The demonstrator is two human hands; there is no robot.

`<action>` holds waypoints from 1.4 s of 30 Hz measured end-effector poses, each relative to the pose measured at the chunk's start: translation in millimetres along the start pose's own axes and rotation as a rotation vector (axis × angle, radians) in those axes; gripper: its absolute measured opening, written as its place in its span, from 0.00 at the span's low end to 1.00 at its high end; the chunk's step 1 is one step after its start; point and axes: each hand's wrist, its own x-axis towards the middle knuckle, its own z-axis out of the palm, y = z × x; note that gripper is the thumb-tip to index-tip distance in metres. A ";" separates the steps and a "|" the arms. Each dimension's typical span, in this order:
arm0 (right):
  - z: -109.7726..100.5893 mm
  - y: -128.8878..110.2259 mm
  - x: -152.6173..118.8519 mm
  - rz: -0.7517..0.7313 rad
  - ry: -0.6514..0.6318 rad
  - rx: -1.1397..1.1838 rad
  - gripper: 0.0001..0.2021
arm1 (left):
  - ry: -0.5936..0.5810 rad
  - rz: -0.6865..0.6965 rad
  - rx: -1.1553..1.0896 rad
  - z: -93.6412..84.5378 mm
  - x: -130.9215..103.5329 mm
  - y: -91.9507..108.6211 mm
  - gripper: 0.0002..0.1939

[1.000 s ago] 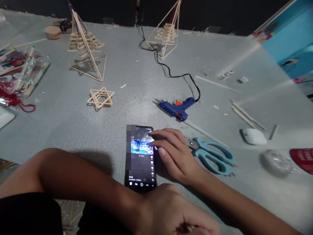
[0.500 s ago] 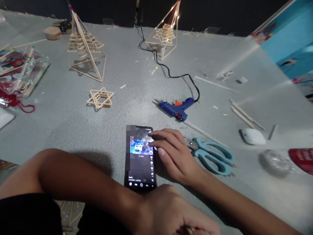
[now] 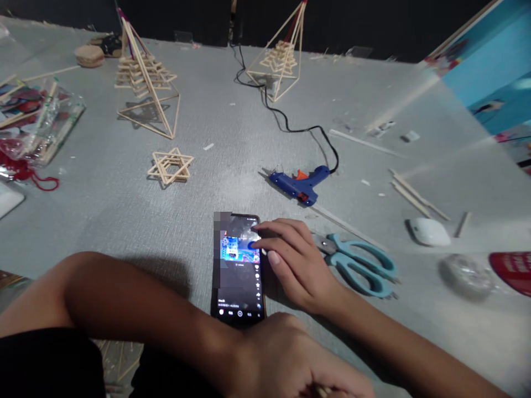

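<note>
Grey tabletop (image 3: 124, 221), phone (image 3: 239, 279), long axis running away, top farthest

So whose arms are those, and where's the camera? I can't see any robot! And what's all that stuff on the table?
There's no robot here: those are a person's own bare arms. The camera is worn on the person's head, so you look forward and down, almost as they do.

The right hand has its fingertips at the right edge of a lit phone lying on the table. The left hand is curled up nearer the camera. Something pale shows in it, but it's too hidden to name.

Around them are blue-handled scissors, a blue glue gun, a little stick star and, farther back, two pyramid shapes made from sticks.
</note>
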 end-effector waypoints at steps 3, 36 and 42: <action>-0.1 -0.5 0.2 0.007 0.004 0.005 0.13 | 0.008 0.003 -0.006 0.2 0.1 0.1 0.05; -0.1 -0.2 0.3 0.005 -0.006 -0.003 0.12 | -0.013 0.017 0.022 -0.6 0.2 -1.6 0.07; 0.5 -0.1 0.5 0.013 0.003 -0.005 0.13 | -0.029 0.007 0.038 0.1 -1.7 -3.5 0.05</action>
